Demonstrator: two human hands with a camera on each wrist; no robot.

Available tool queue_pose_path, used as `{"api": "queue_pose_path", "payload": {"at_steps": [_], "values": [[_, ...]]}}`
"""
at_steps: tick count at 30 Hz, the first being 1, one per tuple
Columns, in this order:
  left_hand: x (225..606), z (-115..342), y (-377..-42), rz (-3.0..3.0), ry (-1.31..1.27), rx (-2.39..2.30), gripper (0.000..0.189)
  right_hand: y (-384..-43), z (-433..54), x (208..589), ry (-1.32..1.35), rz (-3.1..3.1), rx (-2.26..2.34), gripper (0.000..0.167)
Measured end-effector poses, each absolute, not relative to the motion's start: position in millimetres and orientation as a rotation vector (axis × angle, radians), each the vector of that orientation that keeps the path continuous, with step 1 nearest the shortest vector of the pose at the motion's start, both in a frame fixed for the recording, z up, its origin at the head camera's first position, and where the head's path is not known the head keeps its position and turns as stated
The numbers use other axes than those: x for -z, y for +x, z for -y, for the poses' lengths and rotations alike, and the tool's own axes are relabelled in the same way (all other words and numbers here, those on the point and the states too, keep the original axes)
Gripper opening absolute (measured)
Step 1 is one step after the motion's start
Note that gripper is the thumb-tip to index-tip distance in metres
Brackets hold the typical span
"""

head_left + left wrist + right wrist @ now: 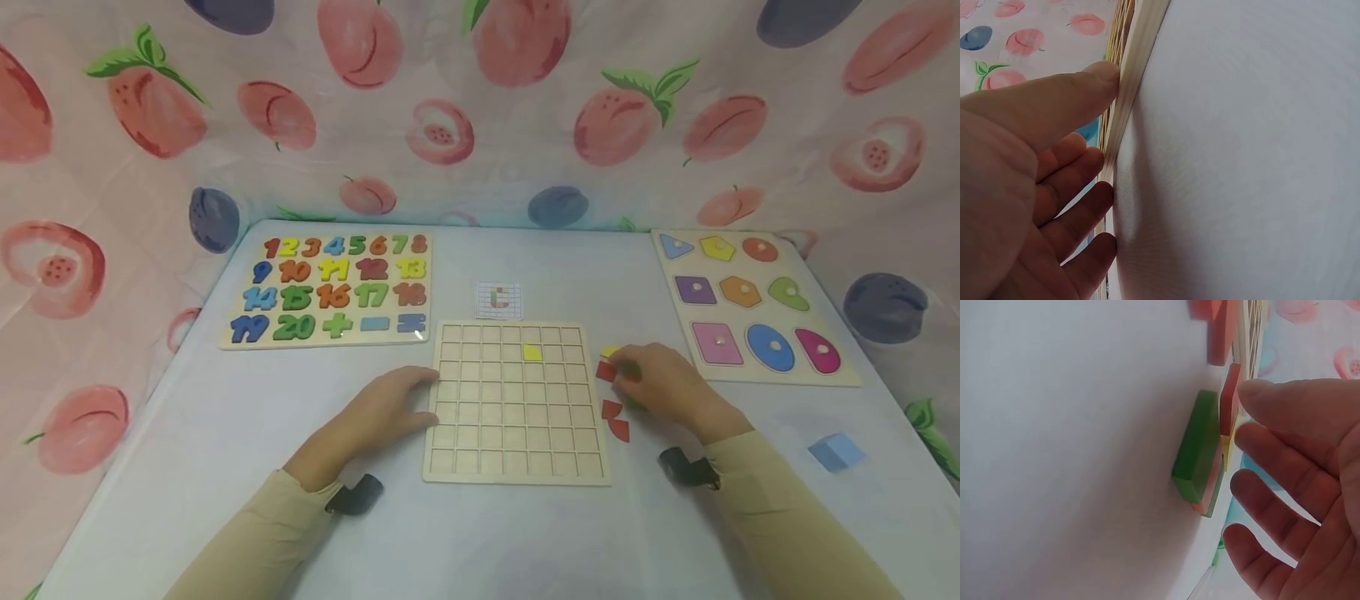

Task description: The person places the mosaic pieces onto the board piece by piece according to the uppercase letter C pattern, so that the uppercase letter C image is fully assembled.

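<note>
A square wooden grid board lies flat in front of me, with one yellow square piece in an upper cell. My left hand rests its thumb and fingertips against the board's left edge; the left wrist view shows the fingers spread along it. To the right of the board, my right hand reaches over a small cluster of coloured pieces. Its thumb and index fingertips are right at a red piece, a gap between them. A green block lies beside it, and a yellow piece is partly hidden.
Two red pieces lie nearer me by the board's right edge. A pattern card is behind the board. A number puzzle stands back left, a shape puzzle back right. A blue block sits right of my right forearm.
</note>
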State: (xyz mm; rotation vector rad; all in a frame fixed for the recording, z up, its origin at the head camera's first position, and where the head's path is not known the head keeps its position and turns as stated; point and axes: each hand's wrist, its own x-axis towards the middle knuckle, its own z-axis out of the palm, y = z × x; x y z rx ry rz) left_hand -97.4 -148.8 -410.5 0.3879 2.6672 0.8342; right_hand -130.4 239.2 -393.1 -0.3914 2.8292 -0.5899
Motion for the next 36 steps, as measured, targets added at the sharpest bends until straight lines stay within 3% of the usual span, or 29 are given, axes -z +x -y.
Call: {"api": "queue_pose_path", "payload": {"at_steps": [36], "values": [[412.6,150.2,-97.4,-2.657,0.385,-0.865,0.063,-138.0,-230.0,396.7,-0.405,-2.841,0.553,0.034]]}}
